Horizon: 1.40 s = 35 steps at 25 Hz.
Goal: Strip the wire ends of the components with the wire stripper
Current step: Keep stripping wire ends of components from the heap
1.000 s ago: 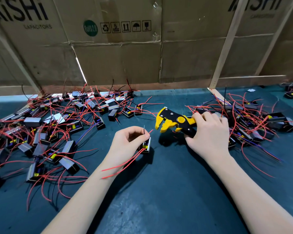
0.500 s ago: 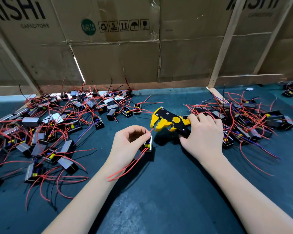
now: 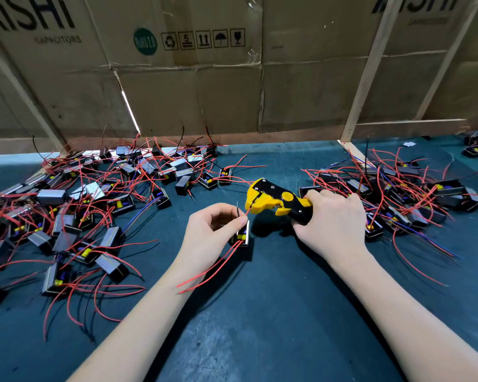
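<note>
Two piles: a large heap of components [image 3: 94, 210] is lying on the left of the desk [image 3: 260, 312], a second heap [image 3: 403, 194] on the right; which heap is finished I cannot tell, as the wire tips are too small to read.
In hand: the left hand [image 3: 213, 238] is pinching one red wire [image 3: 247, 212] between thumb and forefinger, with its component [image 3: 242, 234] hanging just below the fingers [image 3: 238, 220] and two more red leads trailing towards the wrist.
Tool: the right hand [image 3: 331, 219] is gripping the handles of the wire stripper [image 3: 273, 201], fingers curled round them; the yellow head is meeting the red wire's tip.
Progress: this wire looks not yet stripped; judging by the heaps, many components are probably waiting.
Change: compared with a second ago, the stripper is sitting lower and further left, closing the gap so its head is reaching the wire end, while the left hand is holding much the same pose.
</note>
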Each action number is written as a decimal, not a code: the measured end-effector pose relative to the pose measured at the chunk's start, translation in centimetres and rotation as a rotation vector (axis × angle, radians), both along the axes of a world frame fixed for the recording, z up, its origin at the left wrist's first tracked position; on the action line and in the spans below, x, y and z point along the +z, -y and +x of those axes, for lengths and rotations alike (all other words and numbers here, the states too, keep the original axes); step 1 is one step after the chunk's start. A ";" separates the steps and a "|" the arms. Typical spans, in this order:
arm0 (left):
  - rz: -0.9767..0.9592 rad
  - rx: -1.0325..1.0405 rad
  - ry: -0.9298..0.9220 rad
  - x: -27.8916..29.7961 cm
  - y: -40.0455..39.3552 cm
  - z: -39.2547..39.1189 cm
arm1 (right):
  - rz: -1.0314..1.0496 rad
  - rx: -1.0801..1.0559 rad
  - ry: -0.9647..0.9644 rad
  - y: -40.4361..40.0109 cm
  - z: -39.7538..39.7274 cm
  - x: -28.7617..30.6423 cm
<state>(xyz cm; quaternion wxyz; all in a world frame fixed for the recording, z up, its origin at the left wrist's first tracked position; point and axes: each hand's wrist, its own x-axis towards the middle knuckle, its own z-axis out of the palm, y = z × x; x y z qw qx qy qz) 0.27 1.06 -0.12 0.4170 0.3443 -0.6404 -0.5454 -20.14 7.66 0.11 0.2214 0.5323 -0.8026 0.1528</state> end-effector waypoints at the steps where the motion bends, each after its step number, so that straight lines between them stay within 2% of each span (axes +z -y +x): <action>1: 0.000 -0.008 -0.001 0.0 0.0 0.0 | 0.020 -0.010 0.002 0.0 0.0 0.1; 4: -0.042 0.007 0.042 0.1 -0.1 0.1 | 0.013 -0.037 0.026 -0.2 0.2 0.4; 8: -0.165 0.080 0.159 0.1 0.1 0.4 | -0.156 -0.017 -0.038 -0.3 -0.3 0.5; 11: 0.035 -0.154 -0.040 0.5 0.0 0.1 | -0.219 -0.037 0.002 -0.4 -1.1 0.4; 13: -0.029 -0.149 -0.023 0.9 0.7 0.5 | -0.199 -0.050 0.038 -0.5 -1.5 0.2; 14: -0.164 -0.021 0.077 1.0 1.5 1.0 | -0.194 -0.050 0.052 -0.5 -1.6 0.1; 16: -0.462 0.362 0.394 1.1 3.6 2.8 | -0.216 -0.050 0.083 -0.5 -1.9 0.1; 17: -0.524 0.522 0.567 1.0 4.6 4.0 | -0.235 -0.045 0.100 -0.5 -1.9 0.3; 19: -0.462 0.639 0.870 0.4 5.9 6.1 | -0.271 -0.023 0.120 -0.4 -1.9 0.5; 21: -0.404 0.573 1.027 -0.4 6.4 6.7 | -0.283 -0.007 0.117 -0.4 -1.8 0.4; 24: -0.487 0.529 0.957 -0.8 6.5 6.7 | -0.288 0.027 0.126 -0.5 -1.5 0.4; 28: -0.557 0.584 0.862 -0.6 6.3 6.5 | -0.286 0.030 0.126 -0.4 -1.6 0.3; 30: -0.589 0.574 0.663 0.1 5.8 6.1 | -0.287 0.029 0.127 -0.3 -1.7 0.2; 32: -0.680 0.427 0.438 1.2 4.9 5.5 | -0.287 0.029 0.128 -0.3 -1.8 0.1; 33: -0.751 0.295 0.419 1.5 4.4 5.1 | -0.286 0.032 0.127 -0.2 -1.8 0.0; 35: -0.846 0.014 0.533 1.5 3.3 4.2 | -0.280 0.036 0.121 -0.2 -1.9 -0.1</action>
